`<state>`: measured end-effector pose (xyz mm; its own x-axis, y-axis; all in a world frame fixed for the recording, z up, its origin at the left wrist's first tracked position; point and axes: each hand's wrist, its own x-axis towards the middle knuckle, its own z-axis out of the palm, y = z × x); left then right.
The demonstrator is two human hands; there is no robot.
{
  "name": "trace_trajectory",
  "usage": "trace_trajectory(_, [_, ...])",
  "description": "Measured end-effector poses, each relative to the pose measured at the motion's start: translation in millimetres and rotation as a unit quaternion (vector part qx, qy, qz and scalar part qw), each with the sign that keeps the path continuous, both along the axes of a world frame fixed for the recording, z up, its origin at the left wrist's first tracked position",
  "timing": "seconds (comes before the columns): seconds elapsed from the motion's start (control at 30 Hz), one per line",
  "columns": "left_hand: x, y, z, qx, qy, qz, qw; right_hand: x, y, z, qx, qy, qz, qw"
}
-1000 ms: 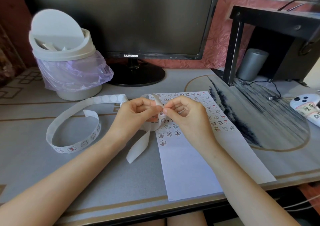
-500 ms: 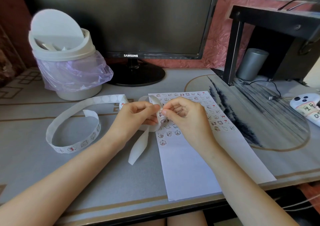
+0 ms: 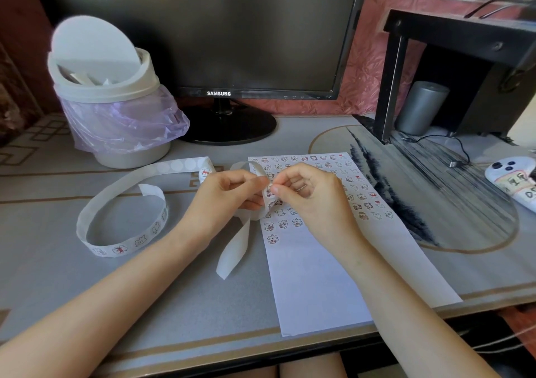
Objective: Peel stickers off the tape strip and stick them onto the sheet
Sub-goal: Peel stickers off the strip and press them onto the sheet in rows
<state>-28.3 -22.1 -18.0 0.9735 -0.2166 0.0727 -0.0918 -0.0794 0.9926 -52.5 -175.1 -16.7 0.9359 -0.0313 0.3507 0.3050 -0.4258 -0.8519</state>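
A long white tape strip [image 3: 116,192] loops across the desk to the left, with small cartoon stickers along its near side. My left hand [image 3: 223,195] pinches the strip above the white sheet [image 3: 324,276]. A bare end of the strip hangs down below that hand. My right hand [image 3: 307,192] pinches a small sticker [image 3: 269,189] at the strip, fingertip to fingertip with the left. The sheet's far half carries several rows of stickers; its near half is blank.
A white swing-lid bin [image 3: 107,99] with a purple bag stands at the back left. A dark monitor [image 3: 214,35] sits behind the hands. A black stand [image 3: 452,67] with a grey cylinder [image 3: 420,108] is at the right. A white phone [image 3: 513,180] lies at the far right.
The strip's hanging end has swung slightly left. Both hands stay joined at the strip and have barely shifted.
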Motion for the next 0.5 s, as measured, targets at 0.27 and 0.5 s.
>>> trace_trajectory(0.27, [-1, -1, 1, 0.006, 0.023, 0.011, 1.0, -4, -1, 0, -0.11, -0.025, -0.014, 0.994])
trace_trajectory(0.5, [1, 0, 0, 0.008, 0.051, 0.033, 0.998, -11, 0, 7, -0.11, -0.034, 0.0, 0.993])
